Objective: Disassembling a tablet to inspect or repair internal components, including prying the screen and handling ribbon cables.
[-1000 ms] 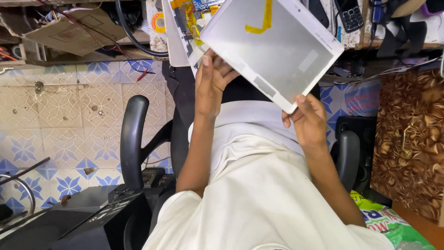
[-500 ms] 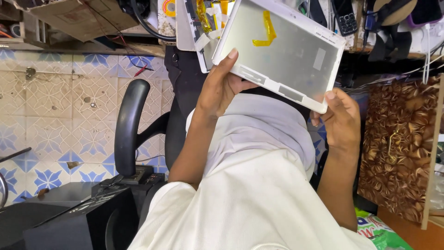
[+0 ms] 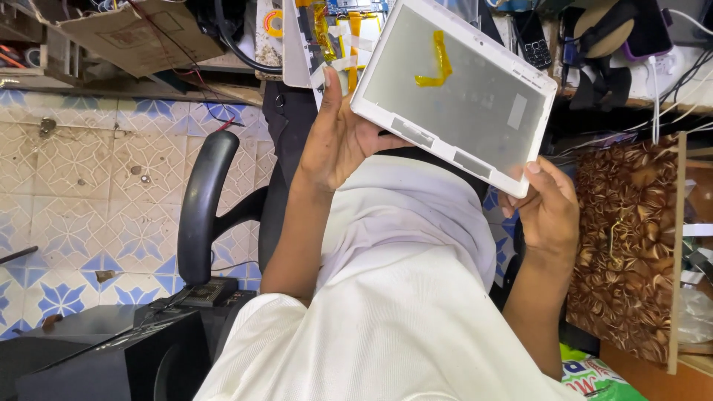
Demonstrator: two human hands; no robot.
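Observation:
I hold a white-framed tablet panel (image 3: 453, 93) up in front of me, its grey inner face toward the camera. A bent strip of yellow tape (image 3: 437, 65) is stuck on that face. My left hand (image 3: 336, 141) grips the panel's lower left edge, thumb along the side. At the lower right corner, my right hand (image 3: 547, 208) pinches the frame. Behind the panel, part of an opened device with yellow tape and ribbon cable (image 3: 334, 33) shows. My white garment (image 3: 401, 297) fills the lower middle.
A black office chair (image 3: 204, 215) stands at the left over a blue and cream tiled floor (image 3: 82, 178). A black box (image 3: 96, 360) is at the bottom left. A cluttered bench with phones and cables (image 3: 631, 44) runs along the top; a brown patterned panel (image 3: 627, 245) is at the right.
The panel has tilted and drifted a little right and lower in view. Both hands kept their grip; my right hand moved outward to the right corner.

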